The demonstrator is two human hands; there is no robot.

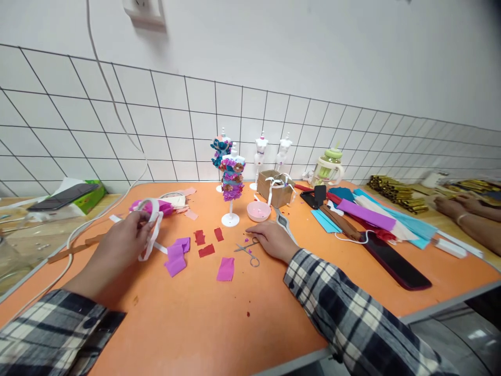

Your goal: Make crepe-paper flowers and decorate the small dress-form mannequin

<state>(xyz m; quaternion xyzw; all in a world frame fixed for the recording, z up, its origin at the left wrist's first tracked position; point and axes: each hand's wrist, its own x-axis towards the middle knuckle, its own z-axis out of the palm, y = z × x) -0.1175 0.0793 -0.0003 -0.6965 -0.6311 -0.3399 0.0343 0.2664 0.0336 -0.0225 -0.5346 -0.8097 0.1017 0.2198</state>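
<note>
My left hand (127, 235) is closed around a roll of white tape (155, 222), with a loose strip hanging from it. My right hand (274, 239) lies low over the table, index finger stretched out, beside small scissors (247, 251); whether it touches their handle I cannot tell. Around the scissors lie tiny purple scraps, a magenta paper piece (226, 269) and three red paper pieces (206, 250). Purple paper (177, 257) lies near my left hand. Behind them stands a small dress form (232, 180) covered in purple, blue and brown ruffles, next to a pink bowl (259, 211).
Further dress forms (260, 151) stand by the tiled wall, near a cardboard box (275, 189) with white strips. On the right are a green-lidded bottle (329, 166), folded coloured paper (368, 214) and a phone (393, 261). Another person's hands (465, 206) rest at far right. A cable (113, 206) crosses the left.
</note>
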